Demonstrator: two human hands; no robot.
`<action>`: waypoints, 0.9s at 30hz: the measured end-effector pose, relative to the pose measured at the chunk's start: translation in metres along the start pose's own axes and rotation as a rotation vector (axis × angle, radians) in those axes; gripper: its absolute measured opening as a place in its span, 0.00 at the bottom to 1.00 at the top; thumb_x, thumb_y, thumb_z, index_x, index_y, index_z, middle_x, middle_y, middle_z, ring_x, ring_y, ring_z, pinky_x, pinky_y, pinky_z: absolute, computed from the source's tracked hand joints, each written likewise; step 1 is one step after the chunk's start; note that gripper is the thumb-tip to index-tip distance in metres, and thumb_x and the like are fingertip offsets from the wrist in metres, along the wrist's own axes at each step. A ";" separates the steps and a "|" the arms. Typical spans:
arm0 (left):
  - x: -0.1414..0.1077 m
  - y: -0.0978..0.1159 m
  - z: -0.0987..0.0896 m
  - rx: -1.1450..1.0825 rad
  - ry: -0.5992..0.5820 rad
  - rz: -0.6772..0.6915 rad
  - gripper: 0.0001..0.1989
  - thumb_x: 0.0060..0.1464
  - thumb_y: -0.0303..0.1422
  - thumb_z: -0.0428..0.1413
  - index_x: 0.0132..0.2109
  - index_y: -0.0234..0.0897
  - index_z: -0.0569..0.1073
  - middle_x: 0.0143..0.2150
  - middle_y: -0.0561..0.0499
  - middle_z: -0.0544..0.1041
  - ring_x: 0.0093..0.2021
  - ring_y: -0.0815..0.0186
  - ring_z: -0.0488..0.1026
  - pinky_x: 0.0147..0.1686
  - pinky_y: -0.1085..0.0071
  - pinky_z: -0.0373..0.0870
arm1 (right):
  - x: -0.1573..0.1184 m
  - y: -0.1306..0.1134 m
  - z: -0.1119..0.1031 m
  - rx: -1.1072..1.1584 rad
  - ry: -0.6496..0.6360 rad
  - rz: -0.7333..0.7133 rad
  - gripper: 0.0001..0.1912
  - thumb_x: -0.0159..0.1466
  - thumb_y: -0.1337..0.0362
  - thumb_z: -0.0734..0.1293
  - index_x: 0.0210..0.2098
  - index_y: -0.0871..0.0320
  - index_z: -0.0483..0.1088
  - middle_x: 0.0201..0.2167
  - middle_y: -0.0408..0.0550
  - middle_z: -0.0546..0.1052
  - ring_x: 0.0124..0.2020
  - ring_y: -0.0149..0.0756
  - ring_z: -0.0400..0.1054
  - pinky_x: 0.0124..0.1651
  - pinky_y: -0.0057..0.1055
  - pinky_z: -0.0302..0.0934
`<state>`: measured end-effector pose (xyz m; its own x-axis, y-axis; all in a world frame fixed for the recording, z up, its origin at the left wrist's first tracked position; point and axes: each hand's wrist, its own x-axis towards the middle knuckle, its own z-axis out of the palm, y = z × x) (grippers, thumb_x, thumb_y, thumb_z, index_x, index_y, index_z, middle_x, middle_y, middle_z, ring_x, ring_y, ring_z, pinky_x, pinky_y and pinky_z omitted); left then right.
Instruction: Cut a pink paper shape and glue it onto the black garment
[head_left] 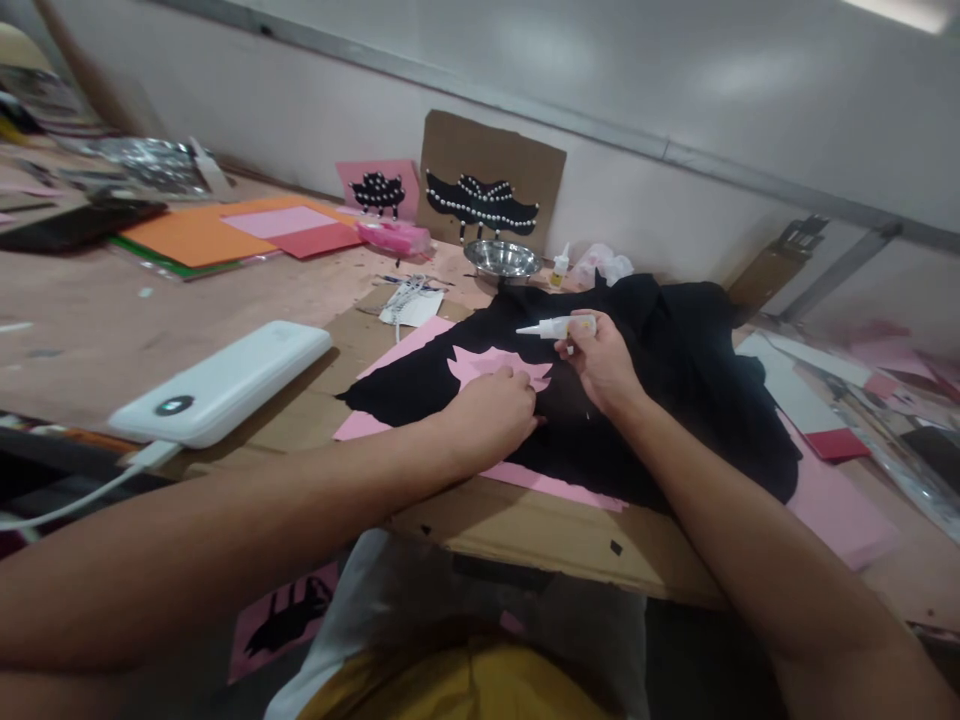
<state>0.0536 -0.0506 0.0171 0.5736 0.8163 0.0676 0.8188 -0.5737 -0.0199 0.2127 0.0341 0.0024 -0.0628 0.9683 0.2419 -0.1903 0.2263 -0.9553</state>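
Observation:
A pink paper cutout (480, 362) with a jagged edge lies on a spread of black cloth (690, 400). My left hand (501, 412) rests on the cutout with bent fingers, holding it against the cloth and covering its lower part. Just to the right and slightly higher, my right hand (602, 362) is closed around a small white glue bottle (559, 327). The bottle is nearly level, its narrow nozzle pointing left above the cloth. Pink paper (555, 482) shows from under the cloth, on a cardboard sheet (525, 535).
A white power bank (225, 380) with a cable lies at left. Behind the cloth stand a metal bowl (502, 262), another glue bottle (559, 268) and a beaded black cutout on cardboard (491, 145). Coloured sheets (195, 235) lie at back left.

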 end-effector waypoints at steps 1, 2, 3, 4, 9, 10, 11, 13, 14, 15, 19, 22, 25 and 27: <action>-0.003 0.002 0.000 -0.015 -0.019 -0.013 0.21 0.66 0.39 0.52 0.49 0.24 0.78 0.47 0.33 0.79 0.50 0.48 0.74 0.47 0.59 0.69 | -0.002 -0.001 0.002 -0.012 0.004 0.002 0.24 0.54 0.51 0.75 0.42 0.54 0.63 0.29 0.35 0.72 0.25 0.25 0.69 0.29 0.24 0.63; -0.005 0.002 0.001 -0.037 -0.023 -0.020 0.22 0.65 0.41 0.52 0.52 0.23 0.77 0.48 0.33 0.78 0.51 0.48 0.74 0.47 0.60 0.69 | -0.003 -0.001 0.004 -0.021 0.002 0.002 0.25 0.54 0.51 0.76 0.42 0.54 0.63 0.29 0.35 0.72 0.24 0.24 0.68 0.28 0.24 0.63; -0.008 0.002 0.001 -0.059 -0.014 -0.021 0.23 0.65 0.42 0.53 0.54 0.23 0.76 0.49 0.33 0.78 0.53 0.49 0.73 0.48 0.60 0.69 | -0.004 -0.002 0.006 -0.032 -0.004 0.000 0.26 0.53 0.52 0.76 0.42 0.55 0.63 0.29 0.35 0.72 0.24 0.24 0.68 0.28 0.24 0.63; -0.010 0.001 0.002 -0.077 0.005 -0.018 0.25 0.64 0.42 0.54 0.56 0.24 0.74 0.51 0.34 0.78 0.54 0.49 0.73 0.49 0.61 0.69 | -0.004 -0.002 0.007 -0.049 -0.016 -0.001 0.26 0.53 0.52 0.76 0.43 0.56 0.64 0.29 0.36 0.72 0.24 0.24 0.68 0.28 0.24 0.63; -0.024 -0.003 -0.002 -0.048 0.087 0.020 0.23 0.64 0.44 0.53 0.53 0.27 0.75 0.50 0.36 0.78 0.54 0.51 0.73 0.55 0.60 0.66 | -0.005 -0.005 0.011 -0.202 -0.084 -0.080 0.21 0.58 0.53 0.73 0.44 0.56 0.67 0.32 0.39 0.74 0.25 0.24 0.68 0.29 0.25 0.64; -0.028 -0.003 -0.003 -0.040 0.096 0.019 0.23 0.65 0.45 0.53 0.51 0.27 0.76 0.48 0.36 0.78 0.53 0.50 0.73 0.54 0.59 0.66 | -0.005 -0.006 0.012 -0.237 -0.094 -0.110 0.20 0.59 0.53 0.72 0.44 0.56 0.67 0.31 0.39 0.74 0.25 0.25 0.68 0.30 0.25 0.64; -0.031 -0.004 -0.004 -0.039 0.100 0.012 0.22 0.65 0.45 0.53 0.49 0.27 0.77 0.47 0.37 0.78 0.52 0.50 0.73 0.54 0.58 0.66 | -0.005 -0.007 0.013 -0.271 -0.105 -0.139 0.18 0.60 0.53 0.71 0.44 0.56 0.67 0.30 0.39 0.73 0.25 0.25 0.68 0.30 0.25 0.64; -0.037 -0.004 -0.003 -0.061 0.093 -0.025 0.23 0.65 0.46 0.53 0.48 0.28 0.77 0.46 0.37 0.79 0.51 0.50 0.74 0.51 0.58 0.68 | -0.005 -0.009 0.016 -0.333 -0.132 -0.186 0.17 0.62 0.54 0.70 0.45 0.56 0.67 0.29 0.39 0.72 0.25 0.26 0.68 0.30 0.26 0.64; -0.040 -0.005 -0.002 -0.071 0.085 -0.041 0.23 0.64 0.46 0.53 0.49 0.28 0.77 0.47 0.37 0.79 0.51 0.50 0.74 0.51 0.57 0.68 | -0.005 -0.011 0.017 -0.360 -0.144 -0.204 0.16 0.63 0.54 0.69 0.46 0.55 0.66 0.29 0.39 0.72 0.25 0.27 0.68 0.30 0.26 0.64; -0.042 -0.005 -0.001 -0.075 0.079 -0.050 0.24 0.64 0.46 0.53 0.50 0.27 0.77 0.48 0.37 0.79 0.51 0.49 0.74 0.52 0.57 0.68 | -0.004 -0.012 0.019 -0.390 -0.157 -0.221 0.16 0.63 0.55 0.69 0.46 0.55 0.66 0.30 0.39 0.72 0.26 0.27 0.68 0.30 0.27 0.64; -0.047 -0.008 0.007 -0.063 0.092 -0.048 0.26 0.64 0.47 0.53 0.54 0.27 0.75 0.53 0.35 0.77 0.56 0.49 0.73 0.54 0.57 0.67 | -0.001 -0.020 0.027 -0.577 -0.234 -0.287 0.13 0.64 0.58 0.68 0.45 0.53 0.66 0.32 0.42 0.73 0.29 0.32 0.69 0.35 0.32 0.65; -0.047 -0.012 0.011 -0.074 0.101 -0.051 0.25 0.63 0.46 0.54 0.56 0.30 0.74 0.55 0.36 0.77 0.57 0.50 0.73 0.54 0.59 0.66 | 0.001 -0.024 0.034 -0.711 -0.317 -0.302 0.10 0.64 0.62 0.67 0.44 0.53 0.66 0.34 0.43 0.74 0.33 0.36 0.69 0.41 0.36 0.66; -0.047 -0.017 0.016 -0.101 0.116 -0.042 0.26 0.63 0.47 0.54 0.56 0.30 0.75 0.56 0.36 0.76 0.58 0.49 0.72 0.54 0.58 0.66 | 0.001 -0.024 0.040 -0.793 -0.368 -0.320 0.09 0.63 0.63 0.66 0.43 0.54 0.66 0.34 0.44 0.74 0.35 0.37 0.69 0.43 0.38 0.65; -0.048 -0.020 0.020 -0.125 0.143 -0.040 0.26 0.63 0.47 0.54 0.57 0.29 0.74 0.58 0.35 0.75 0.59 0.49 0.71 0.55 0.57 0.66 | 0.000 -0.021 0.043 -0.816 -0.377 -0.344 0.08 0.63 0.63 0.66 0.42 0.54 0.66 0.34 0.45 0.74 0.35 0.37 0.68 0.42 0.38 0.64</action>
<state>0.0103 -0.0768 -0.0056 0.5241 0.8262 0.2066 0.8269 -0.5517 0.1088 0.1747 0.0249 0.0303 -0.4687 0.7694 0.4339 0.4745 0.6336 -0.6111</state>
